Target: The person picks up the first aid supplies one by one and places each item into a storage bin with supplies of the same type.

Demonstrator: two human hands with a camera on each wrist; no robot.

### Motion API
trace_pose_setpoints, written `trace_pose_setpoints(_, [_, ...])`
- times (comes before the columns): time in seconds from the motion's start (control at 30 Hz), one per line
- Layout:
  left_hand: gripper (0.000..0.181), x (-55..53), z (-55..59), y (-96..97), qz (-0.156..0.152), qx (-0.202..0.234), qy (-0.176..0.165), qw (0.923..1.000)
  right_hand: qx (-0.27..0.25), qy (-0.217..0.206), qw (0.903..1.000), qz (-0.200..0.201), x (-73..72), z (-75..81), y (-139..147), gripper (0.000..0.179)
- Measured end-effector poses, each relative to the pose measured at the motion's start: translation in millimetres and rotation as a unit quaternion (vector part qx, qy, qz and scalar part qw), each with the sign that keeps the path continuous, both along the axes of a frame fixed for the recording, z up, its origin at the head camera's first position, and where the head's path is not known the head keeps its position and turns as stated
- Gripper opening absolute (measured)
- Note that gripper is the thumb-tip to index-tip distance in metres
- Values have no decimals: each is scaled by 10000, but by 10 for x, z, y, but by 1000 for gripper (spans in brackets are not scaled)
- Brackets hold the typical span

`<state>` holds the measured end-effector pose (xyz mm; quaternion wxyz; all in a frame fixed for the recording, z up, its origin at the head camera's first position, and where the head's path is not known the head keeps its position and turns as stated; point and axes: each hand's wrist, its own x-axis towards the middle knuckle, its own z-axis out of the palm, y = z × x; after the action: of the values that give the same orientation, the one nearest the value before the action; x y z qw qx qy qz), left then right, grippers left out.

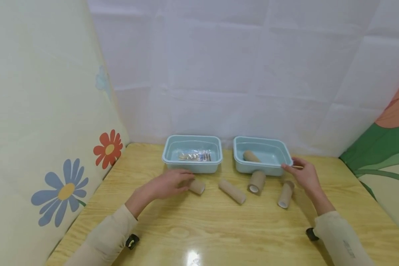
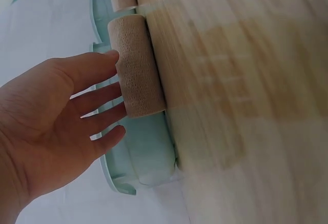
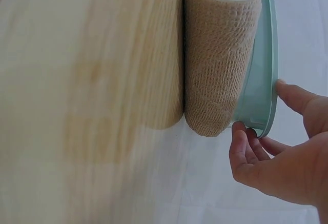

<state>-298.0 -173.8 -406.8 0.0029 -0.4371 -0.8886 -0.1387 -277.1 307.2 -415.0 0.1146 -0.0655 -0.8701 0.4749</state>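
In the head view, my left hand (image 1: 167, 183) reaches over a tan elastic bandage roll (image 1: 198, 187) lying before the left blue bin (image 1: 191, 168). The left wrist view has the thumb tip at the edge of this bandage roll (image 2: 137, 65), the other fingers spread fairly straight and partly hidden behind it. My right hand (image 1: 306, 175) grips the right front corner of the right blue bin (image 1: 259, 169), thumb on the rim (image 3: 274, 55), fingertips curled under it. Close to that hand lies another bandage roll (image 3: 220, 55), its white core showing.
Two more bandage rolls, one slender (image 1: 232, 191) and one thicker (image 1: 257, 181), lie between the hands on the wooden table (image 1: 199, 229). Another roll (image 1: 251, 156) sits inside the right bin. Clear-wrapped thin sticks (image 1: 194, 156) lie in the left bin. A white sheet (image 1: 212, 74) hangs behind.
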Motion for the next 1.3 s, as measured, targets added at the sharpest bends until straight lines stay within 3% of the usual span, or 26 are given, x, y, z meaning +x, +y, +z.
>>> trace_pose_setpoints(0.3, [49, 9, -24, -12, 125, -221, 132, 9996, -75, 92, 9999, -13, -5, 1, -2, 69])
trace_pose_setpoints(0.73, [54, -33, -88, -35, 18, -19, 654, 9979, -178, 164, 9997, -19, -34, -20, -48, 67])
trace_pose_setpoints(1.03, [42, -74, -136, -57, -85, 183, 1143, 9932, -137, 57, 9999, 2, -50, -18, -49, 69])
trace_pose_setpoints(1.3, [41, -81, -155, -23, -29, 55, 1240, 9923, -142, -30, 9999, -18, -26, -12, -24, 69])
